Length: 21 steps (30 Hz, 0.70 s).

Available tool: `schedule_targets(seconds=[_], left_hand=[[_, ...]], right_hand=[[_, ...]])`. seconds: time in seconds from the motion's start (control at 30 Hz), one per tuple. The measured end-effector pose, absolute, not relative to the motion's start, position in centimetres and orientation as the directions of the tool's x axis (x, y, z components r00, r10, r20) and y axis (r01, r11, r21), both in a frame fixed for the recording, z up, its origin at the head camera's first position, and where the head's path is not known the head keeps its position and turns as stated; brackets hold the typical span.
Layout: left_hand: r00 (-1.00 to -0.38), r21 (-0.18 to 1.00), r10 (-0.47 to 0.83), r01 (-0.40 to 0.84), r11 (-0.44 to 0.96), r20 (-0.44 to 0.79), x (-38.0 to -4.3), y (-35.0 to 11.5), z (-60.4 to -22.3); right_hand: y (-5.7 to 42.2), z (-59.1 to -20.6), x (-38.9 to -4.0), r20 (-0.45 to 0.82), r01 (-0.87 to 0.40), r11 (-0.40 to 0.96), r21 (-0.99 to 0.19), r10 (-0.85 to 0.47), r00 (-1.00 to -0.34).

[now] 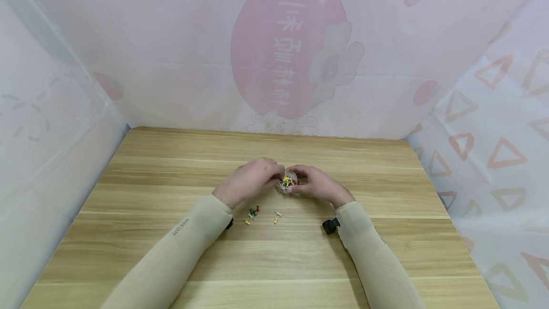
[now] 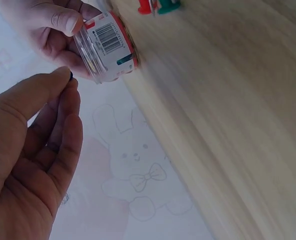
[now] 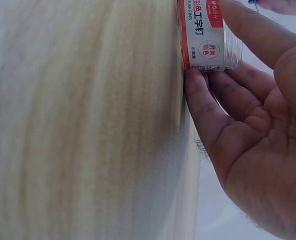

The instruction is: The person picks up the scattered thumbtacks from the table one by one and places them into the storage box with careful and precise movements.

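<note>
A small clear jar of push pins [image 3: 203,37] with a red and white label stands upright on the table. My right hand [image 1: 319,186] holds it, fingers and thumb around its side. Colourful pins show through the open mouth of the jar [image 1: 293,174] in the head view. Close beside the mouth is my left hand [image 1: 253,179], pinching a dark blue push pin [image 2: 71,76] between thumb and fingertips. Most of that pin is hidden by the fingers.
Several loose push pins lie on the wooden table [image 1: 274,261] nearer the body, among them a red pin [image 1: 257,209], a green pin [image 1: 251,212], a white pin [image 1: 278,213] and a yellow pin [image 1: 276,221]. Printed cloth walls [image 1: 171,85] stand behind and at both sides.
</note>
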State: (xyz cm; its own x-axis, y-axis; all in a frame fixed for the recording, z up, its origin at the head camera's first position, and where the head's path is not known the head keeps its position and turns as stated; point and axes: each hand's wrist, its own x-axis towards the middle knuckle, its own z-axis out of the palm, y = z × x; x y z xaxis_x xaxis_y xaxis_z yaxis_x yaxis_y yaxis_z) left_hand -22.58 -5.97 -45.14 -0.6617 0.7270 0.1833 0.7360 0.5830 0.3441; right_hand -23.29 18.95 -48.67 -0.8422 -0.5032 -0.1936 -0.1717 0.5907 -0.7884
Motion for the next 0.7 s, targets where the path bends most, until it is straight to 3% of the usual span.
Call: schedule_targets(seconds=[0.3, 0.7], left_hand=[[-0.753, 0.426, 0.636, 0.637, 0.642, 0.168, -22.7, -4.9, -45.8], [-0.745, 0.396, 0.644, 0.652, 0.647, 0.175, -22.9, -5.2, -45.5]], right_hand=[[18.9, -48.6, -23.3, -0.192, -0.175, 0.587, -0.790, -0.508, -0.840], [18.8, -48.6, -23.2, -0.202, -0.164, 0.597, -0.786, -0.497, -0.844]])
